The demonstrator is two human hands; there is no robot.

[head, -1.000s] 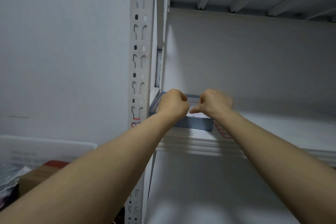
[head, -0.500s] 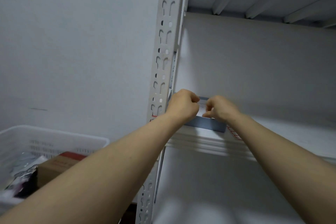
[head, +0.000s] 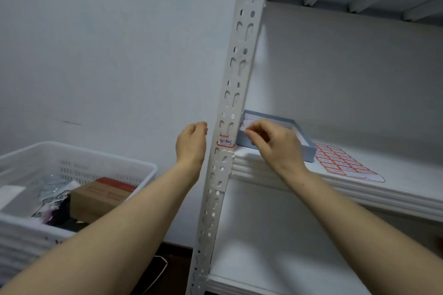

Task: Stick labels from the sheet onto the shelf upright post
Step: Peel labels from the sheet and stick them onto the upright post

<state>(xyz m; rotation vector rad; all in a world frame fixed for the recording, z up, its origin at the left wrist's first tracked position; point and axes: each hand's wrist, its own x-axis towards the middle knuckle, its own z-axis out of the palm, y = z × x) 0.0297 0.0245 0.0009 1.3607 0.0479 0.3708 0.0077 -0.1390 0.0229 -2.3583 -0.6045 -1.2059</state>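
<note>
I have 1 label [head: 225,142] on the shelf upright post [head: 230,108] already: red-bordered, with handwriting, stuck to the post's face at about the level of the shelf [head: 395,189] board. The sheet [head: 345,163] lies flat on that shelf, just beside the blue tray [head: 302,137] on its right, with rows of red-bordered labels on it.

My left hand [head: 191,143] is raised on the left of the post, close to it but not touching as far as I can see. Its fingers [head: 200,127] are loosely curled and hold nothing. My right hand [head: 275,145] is on the other side of the post, over the near-left corner of the tray, with thumb and forefinger tips drawn together. I cannot tell whether a peeled label sits between them, because the tips blur into the white paper in the tray.

I judge this to be the gap between 1 label placed and the next.

- **If the right hand holds a label:** the next move is to carry it to a bare stretch of the post, square it up, and press it flat. The slots call for care, since a label bridging them would grip poorly.
- **If it holds nothing:** the hand must go right to the sheet and lift a corner.

The white basket [head: 72,170] at lower left plays no part.
</note>
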